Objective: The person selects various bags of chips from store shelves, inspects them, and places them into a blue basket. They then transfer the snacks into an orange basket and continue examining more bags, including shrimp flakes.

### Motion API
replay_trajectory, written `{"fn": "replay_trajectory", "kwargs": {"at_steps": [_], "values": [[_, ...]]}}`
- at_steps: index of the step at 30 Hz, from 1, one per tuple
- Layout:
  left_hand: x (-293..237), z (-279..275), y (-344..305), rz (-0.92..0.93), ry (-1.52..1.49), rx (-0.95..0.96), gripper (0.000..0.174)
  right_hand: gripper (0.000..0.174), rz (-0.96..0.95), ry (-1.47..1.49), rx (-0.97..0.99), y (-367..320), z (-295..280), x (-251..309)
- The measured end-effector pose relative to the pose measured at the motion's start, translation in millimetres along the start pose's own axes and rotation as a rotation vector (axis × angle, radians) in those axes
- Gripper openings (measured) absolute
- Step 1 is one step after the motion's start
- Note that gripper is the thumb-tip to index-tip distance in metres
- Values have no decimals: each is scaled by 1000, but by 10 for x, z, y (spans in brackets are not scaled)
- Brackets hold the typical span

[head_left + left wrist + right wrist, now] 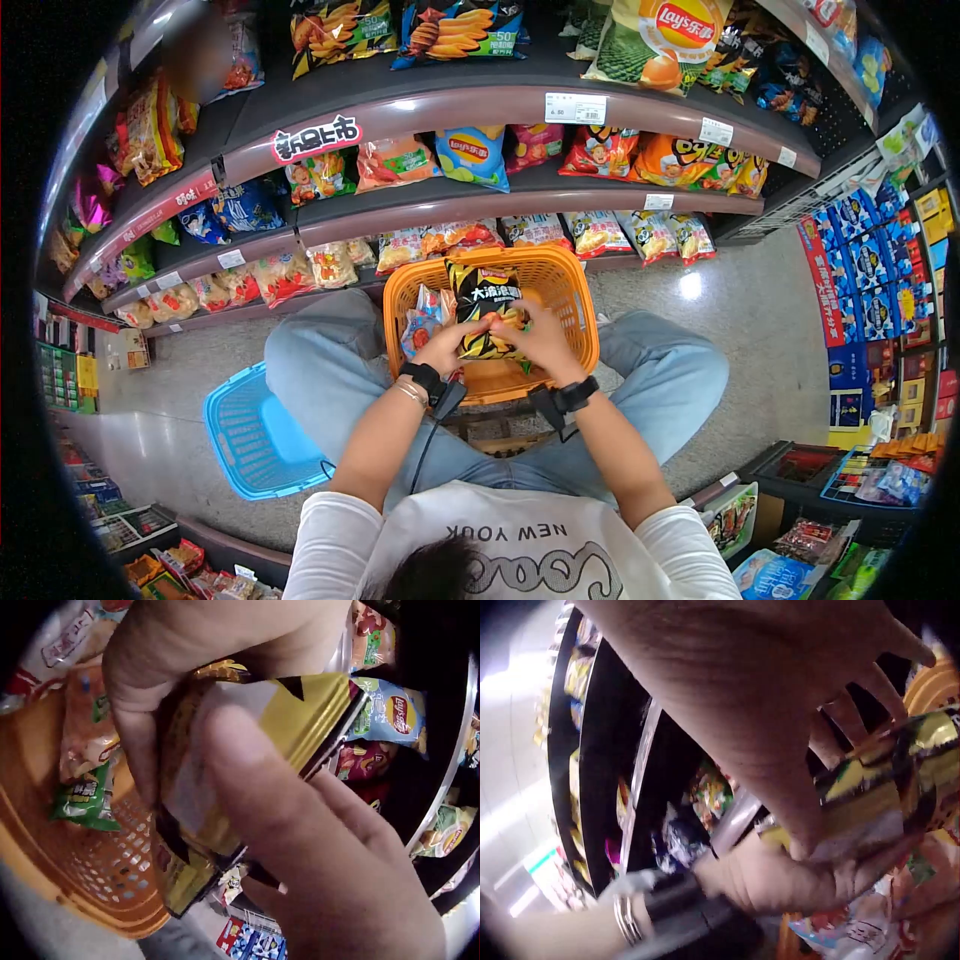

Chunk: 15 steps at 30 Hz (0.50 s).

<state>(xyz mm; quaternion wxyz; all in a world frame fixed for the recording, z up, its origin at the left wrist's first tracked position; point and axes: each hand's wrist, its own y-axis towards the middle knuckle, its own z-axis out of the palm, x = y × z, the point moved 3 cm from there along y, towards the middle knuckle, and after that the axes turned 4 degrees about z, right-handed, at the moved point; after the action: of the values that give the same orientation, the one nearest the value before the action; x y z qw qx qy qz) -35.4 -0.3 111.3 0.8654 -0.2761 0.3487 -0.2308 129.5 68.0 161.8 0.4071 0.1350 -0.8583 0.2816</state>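
Note:
A black and gold bag of chips (pixel 482 285) stands tilted over the orange shopping basket (pixel 591 330). My left hand (pixel 450 348) grips its near left side, fingers curled round the edge in the left wrist view. On the other side my right hand (pixel 540 338) pinches the bag, its thumb lying flat across the gold back (pixel 202 772) and fingers behind. Inside the basket, left of the bag, lie a blue, red and white snack pack (pixel 425 318), an orange pack (pixel 86 727) and a green pack (pixel 88 799).
The basket sits between the person's bent legs (pixel 665 375). A blue basket (pixel 262 440) stands on the floor to the left. Ahead, curved shelves (pixel 420 115) hold several rows of chip bags. Boxes line a rack (pixel 875 265) at the right, and low displays (pixel 800 540) stand behind.

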Motion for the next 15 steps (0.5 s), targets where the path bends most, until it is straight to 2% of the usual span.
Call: {"fn": "replay_trajectory", "kwargs": {"at_steps": [1,2,4,5,8,9,12,15], "values": [[47,-27,53,21,-63,115,31,76,8,4,-126,86,-77,-197],[40,-13,41,58,-42,142,34,76,17,7,-254,150,-147,-375],[-44,117,-56,130,2,200,40,77,96,358,-272,255,-215,-663],[-111,213,-152,251,56,189,50,77,133,534,-278,289,-231,-780],[-107,198,-137,294,117,248,69,76,243,779,-63,-72,-455,-283],[-113,231,-135,264,137,284,69,71,201,939,93,-41,-416,-290],[-153,278,-167,244,183,304,70,65,163,1049,246,-20,-321,-330],[-153,241,-116,322,231,233,69,58,49,1012,104,-6,-291,-321]]}}
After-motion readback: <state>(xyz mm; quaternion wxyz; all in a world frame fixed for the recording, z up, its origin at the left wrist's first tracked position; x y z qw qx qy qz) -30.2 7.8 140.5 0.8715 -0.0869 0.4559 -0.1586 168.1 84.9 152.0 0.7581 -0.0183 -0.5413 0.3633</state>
